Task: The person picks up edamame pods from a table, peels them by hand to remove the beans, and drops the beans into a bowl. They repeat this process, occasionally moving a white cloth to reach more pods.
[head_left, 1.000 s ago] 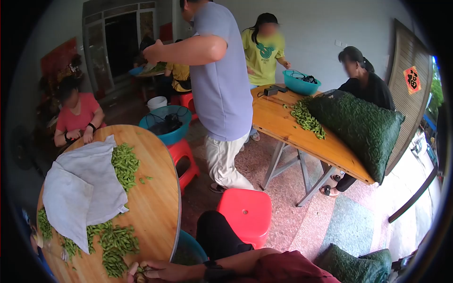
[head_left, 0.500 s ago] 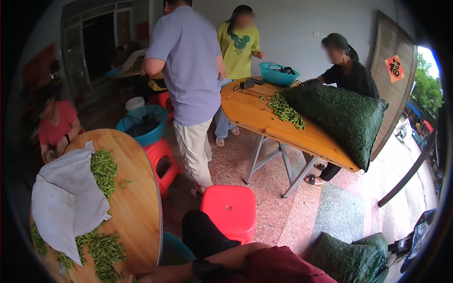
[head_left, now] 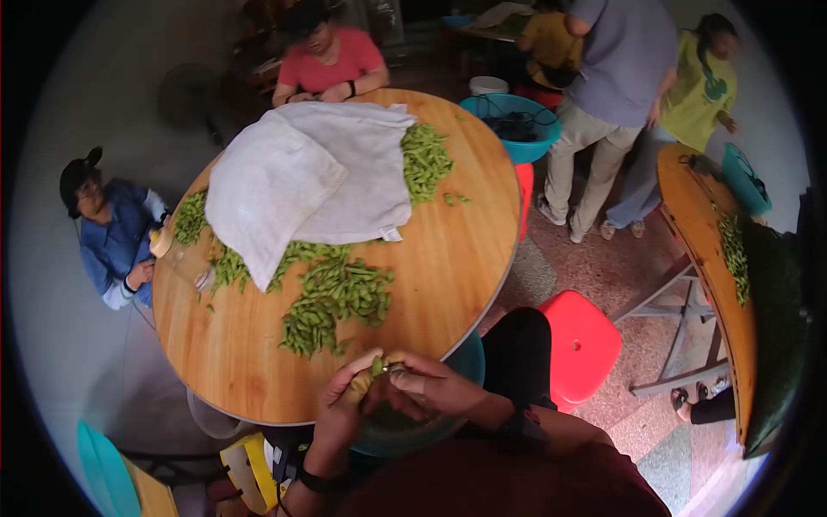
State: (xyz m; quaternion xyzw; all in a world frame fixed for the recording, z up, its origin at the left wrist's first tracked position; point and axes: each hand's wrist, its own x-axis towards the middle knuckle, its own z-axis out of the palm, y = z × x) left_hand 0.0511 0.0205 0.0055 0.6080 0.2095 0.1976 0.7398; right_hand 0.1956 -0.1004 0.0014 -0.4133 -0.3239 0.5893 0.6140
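Observation:
Over a teal basin (head_left: 468,362) at the round table's near edge, my left hand (head_left: 343,398) is closed on a green soybean pod (head_left: 377,366). My right hand (head_left: 441,388) meets it there, its fingers closed around a small greyish thing (head_left: 397,369) too blurred to name. Yellowish patches cover some fingertips. Just beyond my hands lies a heap of green pods (head_left: 336,302) on the wooden table (head_left: 461,284). A white cloth (head_left: 276,177) covers part of the pods.
Across the table sits a person in a pink shirt (head_left: 336,60); another in blue (head_left: 121,237) is at the left. A red stool (head_left: 579,345) stands to my right. Beyond it is a second table (head_left: 689,207) with pods and a big green sack (head_left: 775,327).
My view has swung left and down onto the round table. Both hands now show together over the basin with a pod; before, only one forearm and part of a hand were visible at the bottom.

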